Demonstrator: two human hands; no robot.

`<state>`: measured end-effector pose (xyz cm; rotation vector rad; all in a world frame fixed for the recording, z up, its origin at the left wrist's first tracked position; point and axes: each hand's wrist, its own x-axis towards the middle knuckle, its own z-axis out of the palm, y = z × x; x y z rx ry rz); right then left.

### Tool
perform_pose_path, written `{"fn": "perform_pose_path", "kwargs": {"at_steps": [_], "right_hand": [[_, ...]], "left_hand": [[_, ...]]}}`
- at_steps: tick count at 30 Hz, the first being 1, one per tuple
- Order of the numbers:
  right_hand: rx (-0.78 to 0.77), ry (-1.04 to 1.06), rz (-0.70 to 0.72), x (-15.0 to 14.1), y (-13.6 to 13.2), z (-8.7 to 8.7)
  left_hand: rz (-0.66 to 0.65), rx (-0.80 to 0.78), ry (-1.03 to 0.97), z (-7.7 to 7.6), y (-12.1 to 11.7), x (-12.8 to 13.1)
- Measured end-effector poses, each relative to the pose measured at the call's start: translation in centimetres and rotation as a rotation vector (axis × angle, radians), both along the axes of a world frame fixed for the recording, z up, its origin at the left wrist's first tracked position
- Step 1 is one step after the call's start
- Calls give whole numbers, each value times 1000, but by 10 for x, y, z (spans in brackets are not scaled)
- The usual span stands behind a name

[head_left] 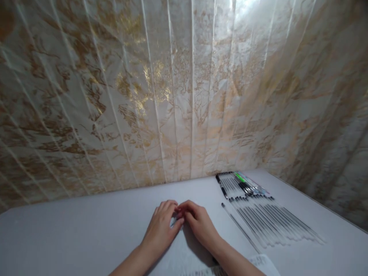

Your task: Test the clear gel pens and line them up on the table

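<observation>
My left hand (161,224) and my right hand (199,220) meet over the white table (86,234), their fingertips touching. The fingers of both are curled inward and closed. A small bluish-white bit (173,221) shows between my left thumb and index finger, too small and blurred to name. Whatever lies between the fingertips is mostly hidden. To the right of my right hand a single clear pen with a black tip end (244,232) lies slanted on the table. Beyond it, a row of similar clear pens (276,222) lies side by side.
Behind the row lie a group of black-ended pens (230,184), a green item (239,177) and several coloured pens (260,188). A pale printed sheet or wrapper (263,263) reaches in at the bottom edge. A gold-patterned covering (178,96) rises behind the table.
</observation>
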<state>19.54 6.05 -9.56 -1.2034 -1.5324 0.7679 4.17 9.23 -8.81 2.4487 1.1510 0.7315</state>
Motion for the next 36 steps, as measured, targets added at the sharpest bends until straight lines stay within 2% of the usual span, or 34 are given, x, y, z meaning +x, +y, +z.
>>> {"fn": "perform_pose_path", "kwargs": {"at_steps": [4, 6, 12, 17, 20, 24, 30, 33, 36], "right_hand": [[68, -212, -239, 17, 4, -3], [66, -300, -282, 26, 5, -4], [-39, -558, -165, 28, 2, 2], [-7, -657, -138, 21, 0, 4], [43, -693, -111, 17, -1, 2], [9, -645, -99, 15, 0, 2], [-3, -566, -80, 15, -1, 6], [2, -539, -35, 10, -5, 9], [-14, -513, -4, 6, -7, 12]], "left_hand": [[9, 49, 90, 3, 6, -4], [34, 54, 150, 5, 9, -8], [52, 23, 174, 7, 22, -21], [-132, -32, 93, 10, 25, -25], [-173, -27, 130, 12, 19, -21], [-144, 62, 305, 14, 12, -13], [-17, 256, 616, 12, 1, -1], [6, 293, 670, 7, -6, 0], [-28, 284, 649, 3, -7, -1]]}}
